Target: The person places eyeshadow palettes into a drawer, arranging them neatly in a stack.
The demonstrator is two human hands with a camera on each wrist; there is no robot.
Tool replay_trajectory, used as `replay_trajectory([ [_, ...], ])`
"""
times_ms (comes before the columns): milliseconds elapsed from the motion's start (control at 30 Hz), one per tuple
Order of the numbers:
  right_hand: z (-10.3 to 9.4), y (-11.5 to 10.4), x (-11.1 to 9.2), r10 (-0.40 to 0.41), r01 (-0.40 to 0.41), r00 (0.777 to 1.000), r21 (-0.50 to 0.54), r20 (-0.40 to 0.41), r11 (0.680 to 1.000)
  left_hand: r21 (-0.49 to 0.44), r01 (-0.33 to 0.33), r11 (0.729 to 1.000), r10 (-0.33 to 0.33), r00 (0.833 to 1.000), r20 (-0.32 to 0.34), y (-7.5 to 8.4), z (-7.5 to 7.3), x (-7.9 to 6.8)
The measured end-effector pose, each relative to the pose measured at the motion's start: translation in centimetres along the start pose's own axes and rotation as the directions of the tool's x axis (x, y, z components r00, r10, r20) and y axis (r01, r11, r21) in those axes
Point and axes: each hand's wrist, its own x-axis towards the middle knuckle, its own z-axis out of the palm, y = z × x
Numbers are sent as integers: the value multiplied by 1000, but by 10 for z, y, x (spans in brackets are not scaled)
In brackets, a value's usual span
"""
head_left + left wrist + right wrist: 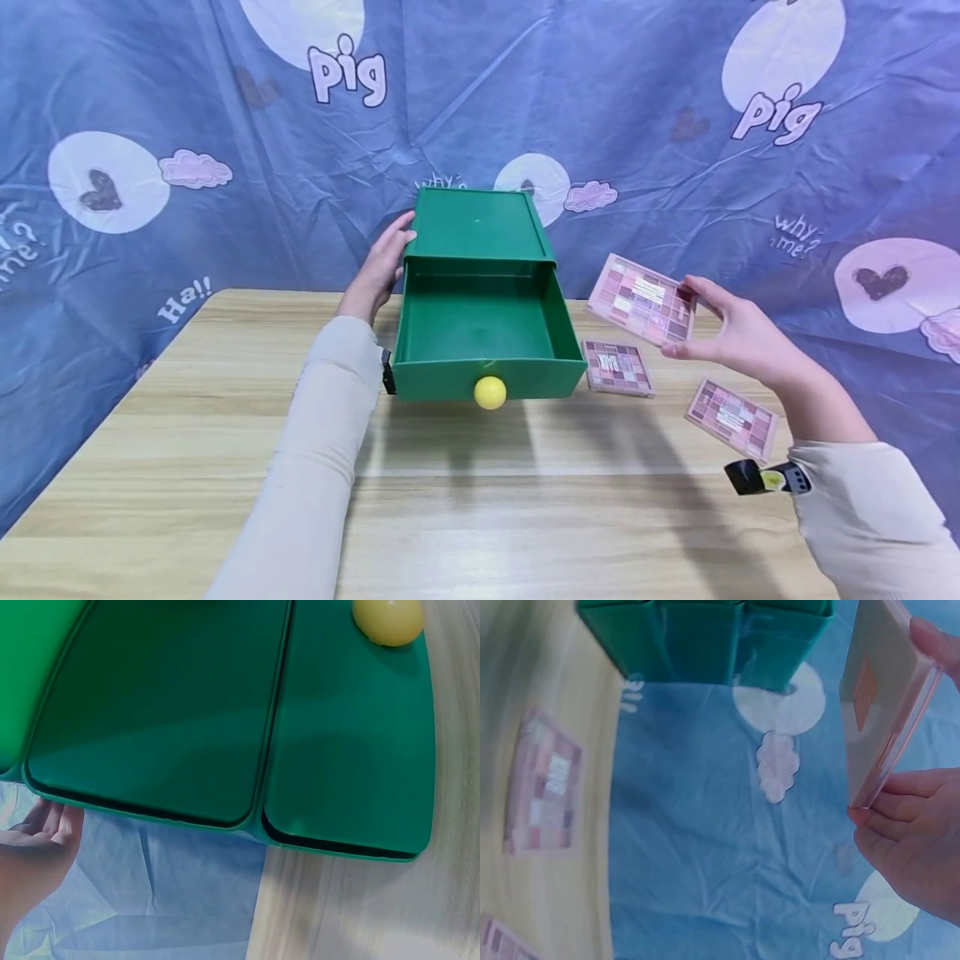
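A green drawer cabinet [480, 221] stands on the table, its top drawer [480, 317] pulled out, with a round yellow knob [490, 392] on the front. My left hand [381, 265] rests against the cabinet's left side; in the left wrist view the fingertips of that hand [45, 844] touch its edge. Above the table, to the right of the drawer, my right hand [742, 329] holds a pink eyeshadow palette [645, 300] between thumb and fingers. The right wrist view shows the pale back of this palette [877, 697], tilted on edge.
Two more eyeshadow palettes lie on the table right of the cabinet, a nearer-to-cabinet palette [618, 368] and an outer palette [732, 418] below my right hand. A blue printed cloth [480, 92] hangs behind the wooden table [480, 517].
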Motion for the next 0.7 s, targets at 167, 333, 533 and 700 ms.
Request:
replay_trajectory([
  [167, 1, -16, 8, -7, 7, 1000, 22, -4, 1000, 9, -4, 1000, 4, 1000, 2, -1, -1, 1],
  [333, 5, -35, 17, -43, 42, 999, 36, 16, 998, 19, 0, 1000, -1, 1000, 14, -2, -1, 2],
  [533, 18, -58, 30, -110, 109, 993, 39, 34, 993, 15, 4, 1000, -4, 1000, 10, -1, -1, 1],
  [700, 30, -75, 39, -161, 159, 985, 42, 58, 986, 26, 8, 1000, -8, 1000, 3, 0, -1, 0],
])
